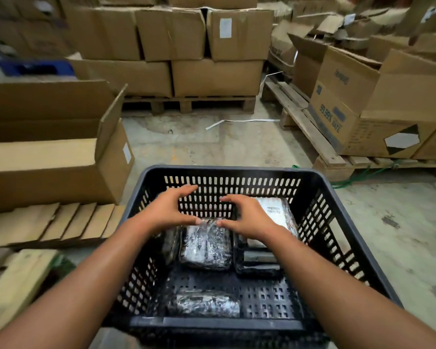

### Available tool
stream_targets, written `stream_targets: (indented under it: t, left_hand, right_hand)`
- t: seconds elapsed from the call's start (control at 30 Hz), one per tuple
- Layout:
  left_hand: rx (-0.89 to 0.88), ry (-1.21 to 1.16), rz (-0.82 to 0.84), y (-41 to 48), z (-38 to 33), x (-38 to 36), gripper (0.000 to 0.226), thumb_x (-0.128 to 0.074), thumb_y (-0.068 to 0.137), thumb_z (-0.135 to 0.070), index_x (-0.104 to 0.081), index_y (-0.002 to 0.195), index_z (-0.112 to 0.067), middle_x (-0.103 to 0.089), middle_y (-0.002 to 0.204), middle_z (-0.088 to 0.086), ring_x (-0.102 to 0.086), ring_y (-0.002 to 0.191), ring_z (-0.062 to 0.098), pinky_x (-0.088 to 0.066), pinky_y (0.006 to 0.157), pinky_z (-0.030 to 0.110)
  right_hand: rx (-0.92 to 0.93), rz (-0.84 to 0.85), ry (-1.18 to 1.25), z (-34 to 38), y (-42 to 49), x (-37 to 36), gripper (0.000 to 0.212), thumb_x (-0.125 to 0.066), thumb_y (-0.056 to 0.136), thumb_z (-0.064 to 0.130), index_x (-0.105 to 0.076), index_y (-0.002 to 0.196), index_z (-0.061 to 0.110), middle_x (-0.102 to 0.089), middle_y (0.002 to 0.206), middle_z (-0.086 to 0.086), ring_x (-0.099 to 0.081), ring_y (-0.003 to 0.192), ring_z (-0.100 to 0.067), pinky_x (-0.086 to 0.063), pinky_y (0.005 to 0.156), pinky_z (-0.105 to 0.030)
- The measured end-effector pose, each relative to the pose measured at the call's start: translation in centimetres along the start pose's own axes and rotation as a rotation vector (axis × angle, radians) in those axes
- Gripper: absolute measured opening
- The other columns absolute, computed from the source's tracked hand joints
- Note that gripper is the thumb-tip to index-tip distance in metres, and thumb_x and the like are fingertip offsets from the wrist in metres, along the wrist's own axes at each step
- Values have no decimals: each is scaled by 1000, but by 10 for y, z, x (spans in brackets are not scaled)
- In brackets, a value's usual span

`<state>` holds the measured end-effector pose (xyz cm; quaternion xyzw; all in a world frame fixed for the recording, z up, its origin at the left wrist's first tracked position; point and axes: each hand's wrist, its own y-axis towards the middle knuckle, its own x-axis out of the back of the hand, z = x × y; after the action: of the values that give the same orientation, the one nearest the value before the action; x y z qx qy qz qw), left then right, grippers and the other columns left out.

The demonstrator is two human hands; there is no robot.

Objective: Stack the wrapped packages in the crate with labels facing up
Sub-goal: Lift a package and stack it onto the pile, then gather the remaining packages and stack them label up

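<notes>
Warehouse floor, concrete, cardboard boxes [171, 34] on pallets behind the crate [350, 222]. Left hand [166, 210] and right hand [247, 217] both hover inside the crate, fingers spread and curled, thumbs just above the centre wrapped package [205, 248]; contact unclear, nothing gripped. That package lies flat mid-crate. Labelled package [275, 212], label up, sits at the crate's far right corner atop a dark stack. Another package [203, 304] lies against the crate's near wall.
</notes>
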<state>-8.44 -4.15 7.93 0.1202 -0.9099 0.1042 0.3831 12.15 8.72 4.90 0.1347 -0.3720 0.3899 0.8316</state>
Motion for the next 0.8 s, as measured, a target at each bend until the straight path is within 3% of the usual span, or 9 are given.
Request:
stream_targets:
  t: [0.07, 0.2, 0.37, 0.43, 0.5, 0.57, 0.63, 0.73, 0.8]
  left_hand:
    - [25, 75, 2, -6, 11, 9, 110, -94, 63, -39, -35, 155, -27, -29, 164, 2, -26, 150, 19, -24, 122, 47]
    - [89, 237, 135, -15, 29, 8, 119, -93, 65, -36, -21, 159, -24, -9, 168, -3, -10, 154, 22, -15, 124, 43]
    - [139, 334, 213, -16, 28, 3, 120, -92, 68, -29, -15, 160, -24, 1, 168, -2, 3, 154, 23, -10, 125, 47]
    - [165, 347, 231, -18, 27, 3, 121, -92, 68, -27, -13, 160, -23, 4, 168, -1, 9, 153, 25, -9, 124, 50]
    - [203, 378, 255, -18, 25, 2, 121, -91, 69, -24, -10, 160, -21, 10, 167, -1, 16, 151, 29, -7, 123, 54]
    - [232, 428, 280, -17, 23, 2, 120, -89, 71, -20, -7, 160, -19, 16, 166, -1, 19, 150, 32, -6, 122, 54]
    - [247, 449, 288, -15, 23, 2, 119, -86, 74, -12, -4, 160, -16, 19, 166, 1, 18, 150, 32, -9, 123, 52]
    - [258, 475, 291, -12, 23, 3, 112, -79, 80, -1, 0, 160, -13, 21, 165, 5, 17, 151, 31, -14, 123, 49]
    - [263, 493, 295, -11, 23, 3, 108, -74, 83, 1, 0, 160, -12, 22, 166, 7, 17, 151, 32, -16, 123, 49]
  right_hand:
    - [16, 77, 16, 9, 2, -26, 82, -88, 79, 37, -48, 150, 31, -50, 156, 2, -46, 144, -20, -33, 121, -41]
    - [65, 263, -135, 11, 6, -71, 100, -86, 81, 32, -27, 161, 31, -37, 165, -4, -35, 150, -24, -27, 123, -41]
    - [72, 411, -417, 4, 7, -109, 119, -88, 78, 33, -7, 165, 31, 2, 173, -15, 5, 158, -40, -4, 124, -64]
    - [85, 454, -589, -1, 6, -119, 127, -89, 76, 33, 2, 165, 30, 12, 171, -20, 11, 155, -46, -3, 121, -69]
    - [114, 476, -720, -4, 4, -126, 127, -85, 81, 19, 11, 164, 30, 18, 168, -23, 12, 154, -49, -7, 122, -69]
    - [121, 468, -768, -5, 3, -128, 122, -68, 85, -11, 16, 162, 33, 22, 167, -24, 11, 154, -49, -9, 122, -66]
    - [116, 473, -772, -4, 4, -128, 120, -49, 83, -27, 17, 161, 36, 23, 167, -22, 12, 154, -49, -10, 122, -64]
    - [154, 502, -777, 3, 7, -122, 116, -46, 91, -22, 19, 159, 46, 16, 168, -23, 6, 153, -53, -13, 121, -66]
    - [225, 479, -772, 12, 13, -114, 111, -55, 97, -7, 17, 157, 51, 0, 171, -24, -20, 150, -56, -33, 116, -67]
